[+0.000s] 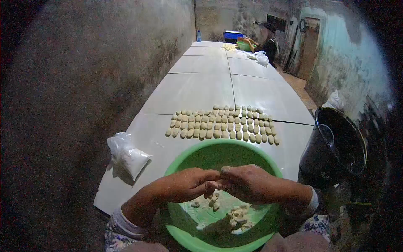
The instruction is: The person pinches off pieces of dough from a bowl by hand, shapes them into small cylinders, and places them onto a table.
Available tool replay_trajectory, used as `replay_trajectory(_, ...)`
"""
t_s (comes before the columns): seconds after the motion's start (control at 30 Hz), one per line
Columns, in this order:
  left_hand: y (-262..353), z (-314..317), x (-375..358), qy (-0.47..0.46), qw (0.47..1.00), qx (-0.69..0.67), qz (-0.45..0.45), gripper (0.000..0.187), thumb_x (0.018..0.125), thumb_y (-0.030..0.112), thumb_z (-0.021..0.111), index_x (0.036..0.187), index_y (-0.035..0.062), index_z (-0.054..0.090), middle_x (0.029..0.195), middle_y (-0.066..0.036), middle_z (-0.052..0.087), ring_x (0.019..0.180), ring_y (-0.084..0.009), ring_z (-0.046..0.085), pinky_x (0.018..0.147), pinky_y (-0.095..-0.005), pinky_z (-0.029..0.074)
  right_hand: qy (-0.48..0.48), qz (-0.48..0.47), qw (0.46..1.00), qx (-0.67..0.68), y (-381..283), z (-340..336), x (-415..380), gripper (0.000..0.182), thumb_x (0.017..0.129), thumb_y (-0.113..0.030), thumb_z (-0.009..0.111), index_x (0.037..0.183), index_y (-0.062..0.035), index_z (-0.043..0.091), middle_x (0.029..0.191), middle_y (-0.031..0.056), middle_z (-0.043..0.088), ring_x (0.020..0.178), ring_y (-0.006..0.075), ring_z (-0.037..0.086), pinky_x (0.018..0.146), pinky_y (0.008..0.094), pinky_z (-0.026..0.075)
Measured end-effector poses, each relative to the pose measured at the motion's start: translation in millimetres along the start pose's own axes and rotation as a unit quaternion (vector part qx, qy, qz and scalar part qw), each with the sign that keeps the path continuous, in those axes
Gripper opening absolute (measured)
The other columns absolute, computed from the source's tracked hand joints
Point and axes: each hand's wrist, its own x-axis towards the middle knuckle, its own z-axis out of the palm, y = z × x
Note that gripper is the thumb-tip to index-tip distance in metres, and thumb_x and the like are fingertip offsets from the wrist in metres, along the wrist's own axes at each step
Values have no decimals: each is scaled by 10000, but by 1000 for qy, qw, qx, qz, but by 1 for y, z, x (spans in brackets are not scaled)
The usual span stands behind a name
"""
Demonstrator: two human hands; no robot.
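Note:
My left hand [189, 183] and my right hand [248, 181] meet above a large green basin [222, 152], closed against each other with the fingers pressed together. Whatever lies between them is hidden by the fingers and palms. Inside the basin, pale torn pieces of dough [238, 216] lie with white powder on the bottom, and a few more dough scraps [214, 201] are just below my hands. Beyond the basin, several rows of small oval dough pieces [223, 126] are laid out on the white table.
A clear bag of white powder [130, 156] rests on the table [189, 90] at left. At right stands a black bucket [331, 145]. At the far end, a person [268, 42] works by another green basin [244, 46], near plastic bags [262, 58]. A wall borders the left side.

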Motion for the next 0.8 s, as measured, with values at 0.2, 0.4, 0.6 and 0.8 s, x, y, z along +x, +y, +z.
replay_trajectory(0.2,1,-2,1,5,1000,15,-5,316,998,314,386,974,22,504,760,-118,600,737,-253,602,703,-367,470,36,-12,999,27,3,-1,1,344,953,-385,453,956,-53,544,878,195,633,847,399,616,709,460,492)
replay_trajectory(0.4,1,2,2,33,995,88,-15,277,992,291,409,1037,31,495,845,-150,619,783,-291,633,717,-402,486,40,-8,997,-70,6,2,2,362,951,-395,444,949,-49,549,759,223,601,747,421,613,647,507,481)
replay_trajectory(0.6,-10,8,3,78,982,148,91,297,981,292,427,1096,26,492,926,-181,608,850,-330,620,751,-411,488,56,-8,998,-34,14,6,3,340,953,-358,463,977,-27,538,783,238,606,775,443,604,677,522,486)
replay_trajectory(0.8,-1,0,2,20,999,42,11,312,994,295,393,959,10,516,789,-145,605,719,-288,602,683,-393,480,44,47,998,2,6,-6,2,334,962,-345,430,1004,-31,536,848,251,602,847,442,596,721,506,474)
